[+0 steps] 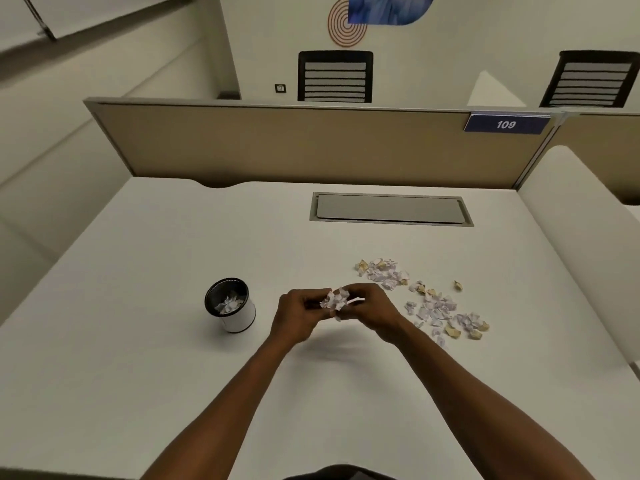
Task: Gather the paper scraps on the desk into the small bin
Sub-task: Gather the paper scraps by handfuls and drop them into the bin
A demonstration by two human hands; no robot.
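Left hand (pixel 300 308) and right hand (pixel 367 306) pinch a scrap wad (pixel 334 301) together — apparently mid-transfer; next, carry to bin (pixel 230 304) at nine o'clock.

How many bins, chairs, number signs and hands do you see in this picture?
Bins: 1
Chairs: 2
Number signs: 1
Hands, left hand and right hand: 2
Total: 6

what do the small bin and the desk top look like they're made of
Small bin: smooth glossy white wall with a dark rim and dark inside, likely plastic or coated metal. Desk top: flat matte white with no grain, probably laminate.
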